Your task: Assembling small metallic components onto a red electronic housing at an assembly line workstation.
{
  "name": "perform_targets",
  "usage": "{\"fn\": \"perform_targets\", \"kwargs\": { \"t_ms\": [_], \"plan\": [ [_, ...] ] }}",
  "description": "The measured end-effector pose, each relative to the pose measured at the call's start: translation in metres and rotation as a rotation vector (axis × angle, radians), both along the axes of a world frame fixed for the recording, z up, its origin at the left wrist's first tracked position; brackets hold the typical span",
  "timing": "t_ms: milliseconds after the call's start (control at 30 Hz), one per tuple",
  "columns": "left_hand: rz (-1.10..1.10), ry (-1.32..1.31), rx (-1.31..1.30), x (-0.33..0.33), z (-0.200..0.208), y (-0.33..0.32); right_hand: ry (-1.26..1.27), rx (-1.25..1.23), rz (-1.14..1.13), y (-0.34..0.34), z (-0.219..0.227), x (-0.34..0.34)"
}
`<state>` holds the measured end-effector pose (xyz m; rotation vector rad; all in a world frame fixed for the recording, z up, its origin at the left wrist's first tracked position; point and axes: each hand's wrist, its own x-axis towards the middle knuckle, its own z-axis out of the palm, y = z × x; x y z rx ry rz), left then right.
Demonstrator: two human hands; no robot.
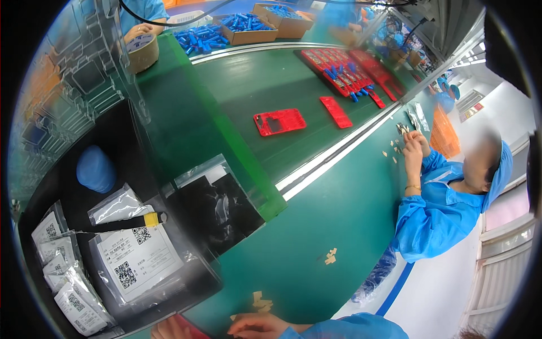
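Well, from where I stand, the red piece [192, 326] sits right at the near edge of the view, between the left hand [168, 328] and the right hand [257, 324], most of it cut off. My worry is a slip: if the left grip has only its rim, a push from the right could tip it loose. The left fingers lie against it, but I can't tell how firmly they close; the right fingers are curled, a tan scrap by the tips, and I can't tell if it's pinched. The piece's visible edge slants from upper left to lower right; its long axis and which way it points, I can't make out. Just beyond, tan bits [261, 302] lie loose on the counter [282, 248], where the blue sleeve [355, 329] could sweep them if the arm swung forward. Farther out, a red case [279, 122] lies flat, its long axis running roughly left to right.
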<state>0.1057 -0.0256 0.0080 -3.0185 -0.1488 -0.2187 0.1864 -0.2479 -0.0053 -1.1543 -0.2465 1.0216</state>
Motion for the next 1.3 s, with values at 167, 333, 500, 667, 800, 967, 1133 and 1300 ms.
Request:
{"fn": "perform_targets", "kwargs": {
  "t_ms": [167, 333, 500, 667, 800, 967, 1133, 1300],
  "plan": [
    [-0.001, -0.007, 0.027, -0.004, -0.004, 0.004, -0.043, 0.000, 0.101, 0.002, -0.001, 0.001],
    [-0.031, -0.069, 0.004, 0.000, -0.008, 0.005, -0.061, -0.018, -0.089, -0.003, 0.000, -0.004],
    [-0.012, -0.070, 0.009, -0.006, -0.007, 0.004, -0.068, 0.034, -0.081, -0.002, 0.002, -0.001],
    [-0.014, -0.090, -0.042, -0.003, -0.013, 0.004, -0.032, -0.019, 0.103, 0.001, 0.000, 0.005],
    [-0.018, -0.079, -0.044, -0.004, -0.012, 0.006, -0.019, -0.010, 0.082, 0.002, 0.002, 0.005],
    [-0.022, -0.064, -0.041, -0.006, -0.011, 0.007, -0.036, -0.030, 0.082, 0.002, 0.001, 0.003],
    [-0.011, 0.017, -0.034, -0.007, -0.007, 0.005, -0.122, -0.038, 0.077, 0.001, 0.010, 0.008],
    [-0.019, -0.029, -0.044, -0.003, -0.007, 0.004, -0.085, -0.014, 0.079, 0.001, 0.009, 0.009]
  ]
}}
